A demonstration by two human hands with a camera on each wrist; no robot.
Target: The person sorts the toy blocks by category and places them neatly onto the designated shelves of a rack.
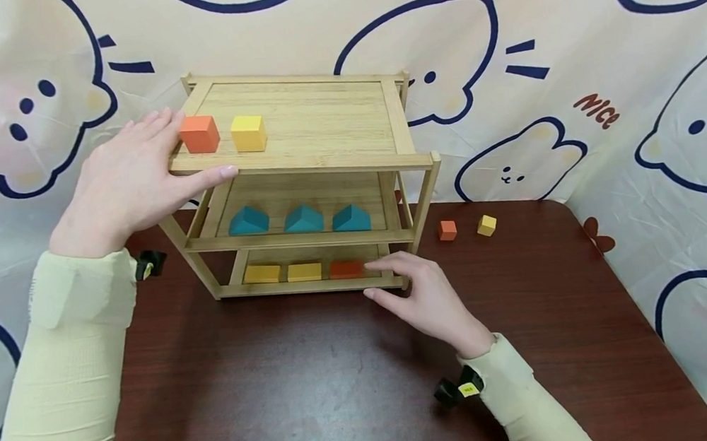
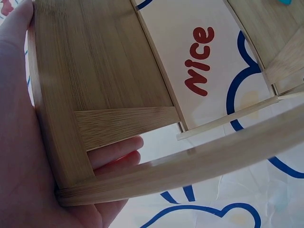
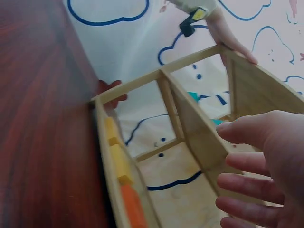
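Note:
A three-tier wooden shelf [image 1: 325, 120] stands on the table. My left hand [image 1: 125, 175] grips its upper left corner, thumb along the front edge; the left wrist view shows fingertips [image 2: 118, 154] beneath the top board, past the side rail. Close by on the top tier sit an orange cube [image 1: 199, 134] and a yellow cube [image 1: 248, 133]. Three teal triangular blocks [image 1: 248, 221] line the middle tier. Down on the bottom tier lie two yellow blocks [image 1: 304, 273] and an orange block [image 1: 346, 269]. My right hand [image 1: 425, 295], fingers spread and holding nothing, hovers by the shelf's lower right end.
Right of the shelf, a small orange cube [image 1: 447, 231] and a small yellow cube [image 1: 486, 225] rest on the dark brown table [image 1: 292, 375]. A white cloth [image 1: 284, 35] with cartoon outlines hangs behind and at both sides.

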